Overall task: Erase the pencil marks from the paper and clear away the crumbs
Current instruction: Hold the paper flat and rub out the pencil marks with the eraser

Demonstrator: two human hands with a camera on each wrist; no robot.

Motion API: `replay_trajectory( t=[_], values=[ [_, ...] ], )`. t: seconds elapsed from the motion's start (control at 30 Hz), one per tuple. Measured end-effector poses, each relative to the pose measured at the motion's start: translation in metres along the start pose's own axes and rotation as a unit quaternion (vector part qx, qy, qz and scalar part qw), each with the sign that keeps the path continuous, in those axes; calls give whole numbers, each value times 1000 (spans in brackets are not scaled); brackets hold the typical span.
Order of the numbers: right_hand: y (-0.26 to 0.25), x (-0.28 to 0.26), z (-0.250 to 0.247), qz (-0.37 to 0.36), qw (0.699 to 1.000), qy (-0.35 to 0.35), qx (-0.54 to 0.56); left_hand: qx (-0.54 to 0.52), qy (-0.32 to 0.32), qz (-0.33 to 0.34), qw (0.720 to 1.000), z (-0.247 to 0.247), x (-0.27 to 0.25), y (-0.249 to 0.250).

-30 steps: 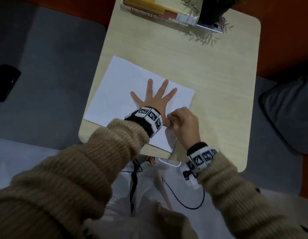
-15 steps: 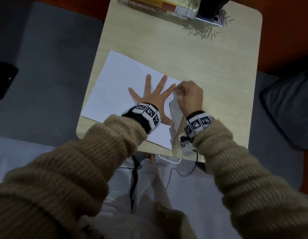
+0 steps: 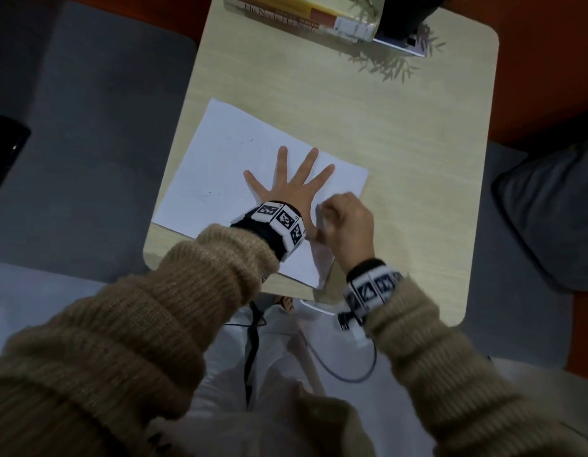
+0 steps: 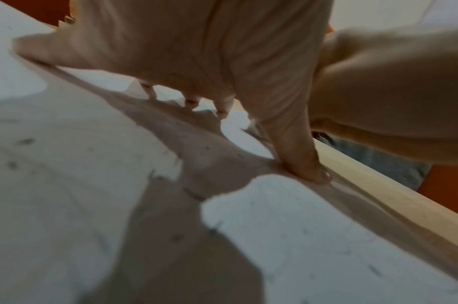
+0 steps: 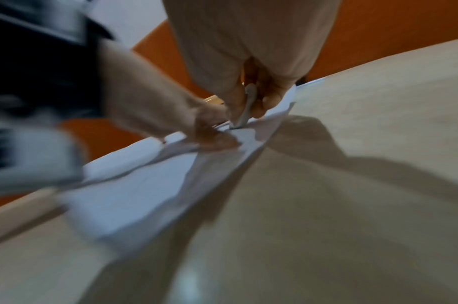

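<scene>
A white sheet of paper (image 3: 226, 166) lies slanted on the light wooden table (image 3: 401, 143). My left hand (image 3: 295, 189) presses flat on it, fingers spread. My right hand (image 3: 345, 222) is curled beside the left thumb, near the sheet's right edge. It pinches a thin grey eraser (image 5: 248, 107) whose tip touches the paper (image 5: 134, 185). Small dark crumbs (image 3: 251, 140) and specks (image 4: 27, 141) are scattered over the sheet. In the left wrist view the thumb (image 4: 300, 160) pins the paper (image 4: 300, 226) close to the table's near edge.
Stacked books (image 3: 295, 14) and a dark pot (image 3: 408, 14) stand at the table's far edge. A grey cushion (image 3: 549, 209) lies to the right, a dark object (image 3: 5, 150) on the floor at left. A cable (image 3: 345, 374) hangs below my right wrist.
My right hand ran up the paper's right edge half a second ago and has come back toward me beside the left thumb. The left hand stayed flat in place.
</scene>
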State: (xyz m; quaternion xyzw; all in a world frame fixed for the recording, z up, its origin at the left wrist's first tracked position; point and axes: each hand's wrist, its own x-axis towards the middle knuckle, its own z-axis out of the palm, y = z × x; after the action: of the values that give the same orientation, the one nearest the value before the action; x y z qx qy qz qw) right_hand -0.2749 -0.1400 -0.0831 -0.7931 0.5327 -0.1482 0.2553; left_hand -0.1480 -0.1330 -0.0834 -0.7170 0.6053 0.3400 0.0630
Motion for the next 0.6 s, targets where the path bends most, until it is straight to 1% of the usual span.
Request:
replay_trajectory(
  t=[0.03, 0.07, 0.17, 0.2, 0.27, 0.33, 0.37, 0.47, 0.53, 0.6],
  values=[
    [0, -4, -2, -11, 1000, -17, 2, 1, 2, 0, 1000, 0, 0, 0],
    [0, 5, -6, -15, 1000, -21, 2, 3, 0, 2, 1000, -1, 0, 0],
    [8, 54, -12, 26, 999, 26, 1, 7, -10, 4, 1000, -2, 0, 0],
    [9, 56, -12, 41, 998, 38, 10, 8, -11, 3, 1000, -2, 0, 0],
    [7, 32, -6, 36, 999, 39, 6, 6, -11, 5, 1000, -2, -2, 1],
    [4, 1, -5, 11, 1000, 13, 22, 6, -6, 7, 1000, 0, -2, 0],
    [5, -1, -8, 6, 1000, 5, 29, 7, -5, 8, 1000, -1, -3, 0],
    [14, 38, -15, 42, 999, 30, 12, 11, -15, 2, 1000, -5, -3, 3],
    [17, 60, -18, 53, 998, 21, 0, 28, -16, 3, 999, -7, -2, 8],
    [18, 64, -17, 47, 999, 5, -7, 35, -16, 15, 999, -7, 0, 11]
  ],
)
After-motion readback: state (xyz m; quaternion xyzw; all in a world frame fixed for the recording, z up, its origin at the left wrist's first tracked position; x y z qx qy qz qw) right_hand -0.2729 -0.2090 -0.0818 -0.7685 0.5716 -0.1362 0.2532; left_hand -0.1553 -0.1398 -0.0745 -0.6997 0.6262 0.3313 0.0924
